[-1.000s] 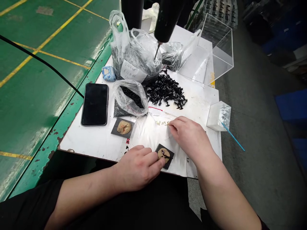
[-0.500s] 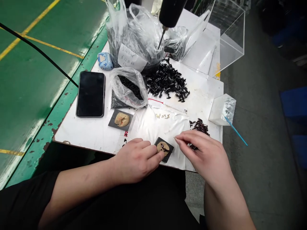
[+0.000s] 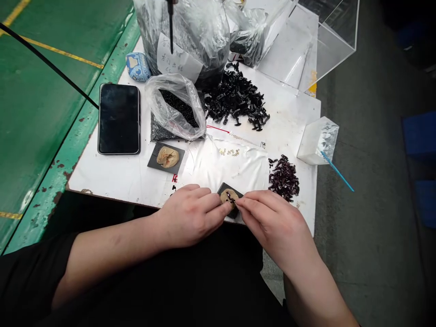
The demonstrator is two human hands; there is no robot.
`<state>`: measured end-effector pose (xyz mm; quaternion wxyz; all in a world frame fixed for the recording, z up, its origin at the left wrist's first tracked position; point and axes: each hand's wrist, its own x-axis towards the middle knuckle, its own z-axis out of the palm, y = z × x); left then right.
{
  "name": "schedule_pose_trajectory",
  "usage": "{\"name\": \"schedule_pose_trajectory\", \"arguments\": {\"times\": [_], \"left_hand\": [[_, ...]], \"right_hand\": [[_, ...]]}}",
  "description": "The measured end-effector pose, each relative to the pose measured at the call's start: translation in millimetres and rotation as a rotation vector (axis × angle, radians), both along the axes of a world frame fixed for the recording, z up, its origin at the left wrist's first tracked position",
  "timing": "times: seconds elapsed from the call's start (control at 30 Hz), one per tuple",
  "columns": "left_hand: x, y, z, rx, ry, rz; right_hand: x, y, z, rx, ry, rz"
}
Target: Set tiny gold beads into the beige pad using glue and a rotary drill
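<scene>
A small dark block (image 3: 223, 187) with a round tan pad of putty-like material (image 3: 225, 196) lies near the table's front edge. A small black part (image 3: 230, 198) sits on the pad. From the left, my left hand (image 3: 194, 215) grips the block, its fingers curled and its thumb beside the part. My right hand (image 3: 272, 218) comes from the right in a thumb-and-finger pinch, tips touching or very close to the part. Whatever is between those tips is too small to make out. Beyond both hands, several tiny gold-coloured rings (image 3: 229, 152) lie on a white sheet (image 3: 204, 170).
A second block (image 3: 156, 164) with a tan pad lies left, near a phone (image 3: 119, 119). Behind are an open bag of black bits (image 3: 179, 106), a black parts pile (image 3: 238, 97) and a hanging driver (image 3: 170, 27). Dark reddish pieces (image 3: 284, 177) and a white box (image 3: 315, 141) lie right.
My right hand has moved left to the block, bringing its pinched fingertips to the black part. My left hand keeps its place at the block. The whole view has shifted somewhat.
</scene>
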<state>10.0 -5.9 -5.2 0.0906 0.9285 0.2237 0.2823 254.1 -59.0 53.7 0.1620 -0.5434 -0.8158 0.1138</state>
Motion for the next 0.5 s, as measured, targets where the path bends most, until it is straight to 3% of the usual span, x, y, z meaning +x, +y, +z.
{"name": "schedule_pose_trajectory", "arguments": {"times": [0.23, 0.5], "left_hand": [[0, -1, 0.0, 0.008, -0.010, 0.009], [-1, 0, 2.1, 0.001, -0.001, 0.009]], "right_hand": [[-5, -8, -2.3, -0.018, 0.011, -0.048], [-5, -14, -8.9, 0.074, 0.080, -0.041]]}}
